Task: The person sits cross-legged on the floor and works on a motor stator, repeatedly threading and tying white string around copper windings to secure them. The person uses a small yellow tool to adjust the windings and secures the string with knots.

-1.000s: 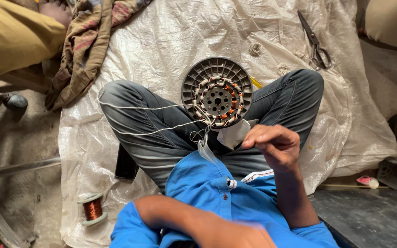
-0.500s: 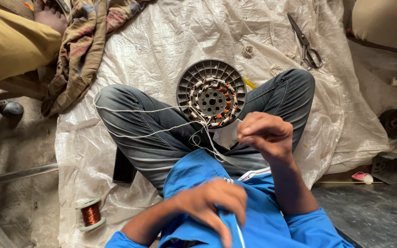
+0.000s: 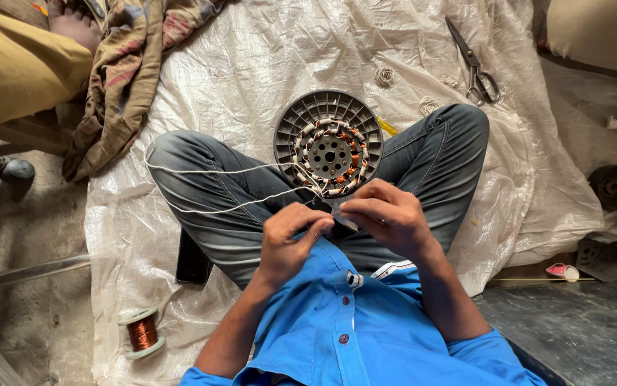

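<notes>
The left hand [image 3: 290, 239] has come up from the shirt to meet the right hand [image 3: 387, 218] just below the stator [image 3: 330, 146], which rests in the lap. Both grips are pinched on the white thread [image 3: 215, 171] looping left of the stator. The thread looks light, limp and easily tangled, so it is best held close to the windings. The scissors [image 3: 474, 64] lie well beyond the stator.

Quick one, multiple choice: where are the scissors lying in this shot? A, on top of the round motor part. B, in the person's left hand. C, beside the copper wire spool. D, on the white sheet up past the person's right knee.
D: the scissors lie on the white sheet at upper right, far from the copper wire spool and off the round motor part.
</notes>
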